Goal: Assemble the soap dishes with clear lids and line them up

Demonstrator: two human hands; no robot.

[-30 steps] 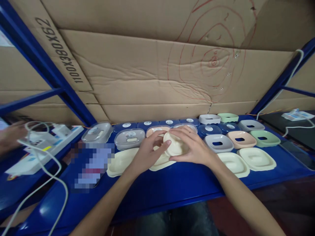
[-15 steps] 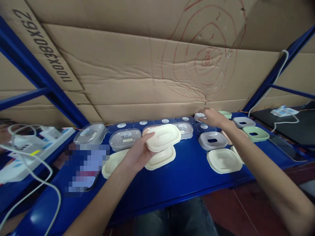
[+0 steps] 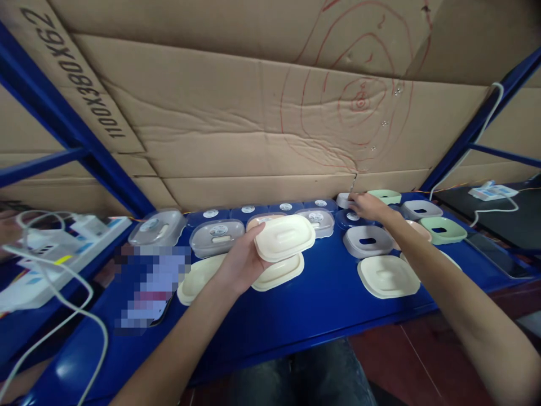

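My left hand is closed on the left end of a cream oval plastic lid with a raised bar in its middle. The lid is held tilted above the table, over a second cream piece that it partly hides. At the back, the bent fingers of my right hand are at the right edge of a small whitish-grey rounded container. Whatever the fingertips pinch there is hidden. Below that hand sits a clear-topped piece with a round label.
On the blue table are clear-lidded boxes, a grey frame, green frames, a cream lid and a phone. A power strip with white cables lies at left. Cardboard stands behind.
The view has shifted slightly. My left hand still holds the cream lid, now tipped a little more towards me. My right hand stays at the small container, its fingers slightly lower.
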